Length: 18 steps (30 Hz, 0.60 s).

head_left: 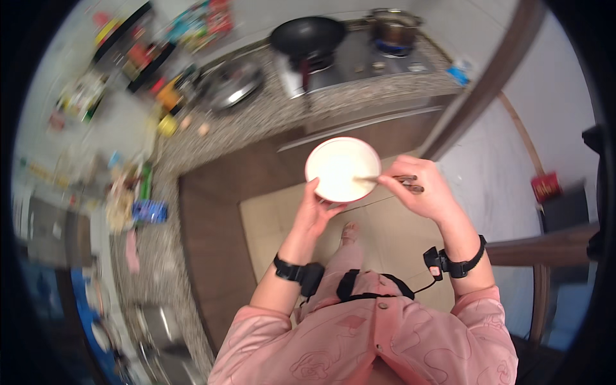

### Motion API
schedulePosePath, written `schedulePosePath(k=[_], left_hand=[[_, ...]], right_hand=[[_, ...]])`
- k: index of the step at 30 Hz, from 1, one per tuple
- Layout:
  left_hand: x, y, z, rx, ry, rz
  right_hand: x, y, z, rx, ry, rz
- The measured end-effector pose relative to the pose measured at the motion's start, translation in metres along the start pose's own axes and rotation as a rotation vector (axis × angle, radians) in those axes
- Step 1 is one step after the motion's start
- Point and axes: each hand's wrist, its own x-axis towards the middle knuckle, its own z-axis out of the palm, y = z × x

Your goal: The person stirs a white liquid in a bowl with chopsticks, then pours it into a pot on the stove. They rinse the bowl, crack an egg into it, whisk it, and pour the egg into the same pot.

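A white bowl with a pinkish-red rim (pixel 339 161) is held in front of me, above the floor. My left hand (pixel 315 209) grips its near left side, thumb on the rim and fingers underneath. Between the fingers of my right hand (pixel 418 185) is a pair of chopsticks (pixel 406 182), their dark ends jutting out to the right. The chopstick tips dip into the bowl. What lies inside is washed out by glare, so I cannot tell whether it holds anything pale.
A black wok (pixel 308 36) and a pot (pixel 393 31) over a blue flame stand on the gas stove (pixel 351 53). A metal lid (pixel 236 84) and two eggs (pixel 203 129) lie on the granite counter (pixel 269 113). A sink (pixel 166 332) is at lower left; a door frame (pixel 481 77) rises right.
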Motion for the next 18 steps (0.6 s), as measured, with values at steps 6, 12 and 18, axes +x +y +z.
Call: schedulePosePath(k=[6, 12, 18], left_hand=[[0.122, 0.019, 0.106, 0.133, -0.107, -0.125], [0.226, 0.054, 0.186, 0.172, -0.219, -0.214], [0.318, 0.079, 0.261, 0.238, -0.106, -0.040]], right_hand=[[0.059, 0.083, -0.067, 0.135, 0.143, 0.126], [0.091, 0.149, -0.136, 0.193, 0.280, 0.144], [0.158, 0.255, -0.206, 0.596, 0.479, 0.210]])
